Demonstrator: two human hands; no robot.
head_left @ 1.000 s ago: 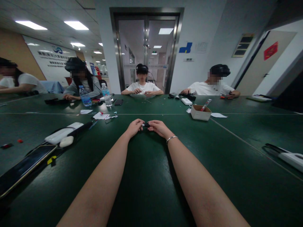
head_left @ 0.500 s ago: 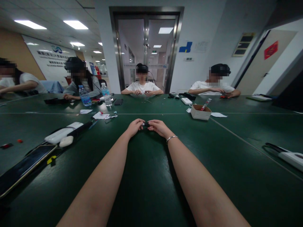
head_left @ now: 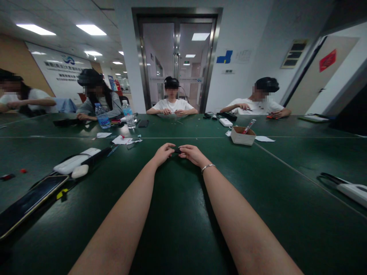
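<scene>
Both hands meet over the dark green table, ahead of my outstretched arms. My right hand [head_left: 191, 153] pinches a small black stick [head_left: 177, 151], which looks like a USB drive, between thumb and fingertips. At the stick's left end is my left hand [head_left: 164, 153], its thumb against the end and its index finger slightly raised. The fingers hide part of the stick. A silver bracelet [head_left: 208, 167] circles my right wrist.
Left lie a phone [head_left: 31, 204], a white device [head_left: 77, 160] and a pen [head_left: 112, 151]. Bottles [head_left: 129, 116], paper scraps [head_left: 124, 140] and a small open box [head_left: 243, 137] are farther off. Several people sit across the table. Another white device [head_left: 354, 191] lies right.
The silver end of the black stick, visible before between my hands, no longer shows. My left fingers have parted slightly. A person at the far right has moved one hand leftward.
</scene>
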